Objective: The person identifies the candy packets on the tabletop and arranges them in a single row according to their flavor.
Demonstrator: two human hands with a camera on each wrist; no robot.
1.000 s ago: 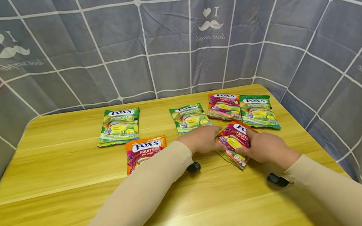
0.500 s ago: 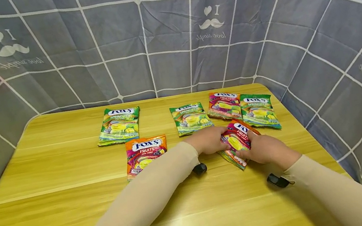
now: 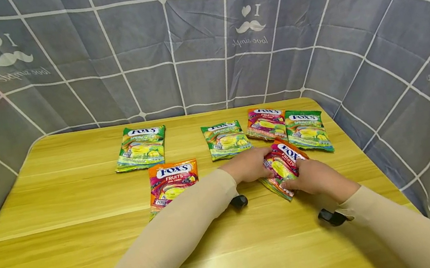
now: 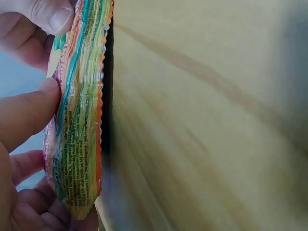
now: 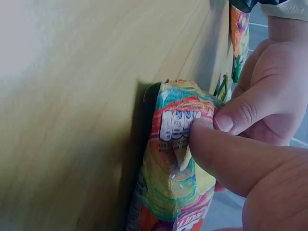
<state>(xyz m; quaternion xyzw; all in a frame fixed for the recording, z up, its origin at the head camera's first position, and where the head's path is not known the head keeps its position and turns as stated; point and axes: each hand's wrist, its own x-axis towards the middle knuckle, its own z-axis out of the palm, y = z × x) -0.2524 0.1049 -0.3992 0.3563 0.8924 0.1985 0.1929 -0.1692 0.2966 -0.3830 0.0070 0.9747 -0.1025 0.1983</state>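
Observation:
Both hands hold a red-and-orange bag of Fox's Fruits candy at the right half of the table, its top angled toward the left. My left hand grips its left side; in the left wrist view the left thumb presses the bag's edge, with fingers below. My right hand holds the other side, and the right thumb lies across the wrapper in the right wrist view. Fingers under the bag are partly hidden.
Behind the hands lie a green Spring Tea bag, a Fruits bag and another green bag. Farther left are a green bag and a Fruits bag, partly covered by the left forearm. A grey checked curtain surrounds the wooden table.
My left hand has shifted slightly right and closed in on the bag's left side. The bag's upper part has risen a little. The right hand has barely moved.

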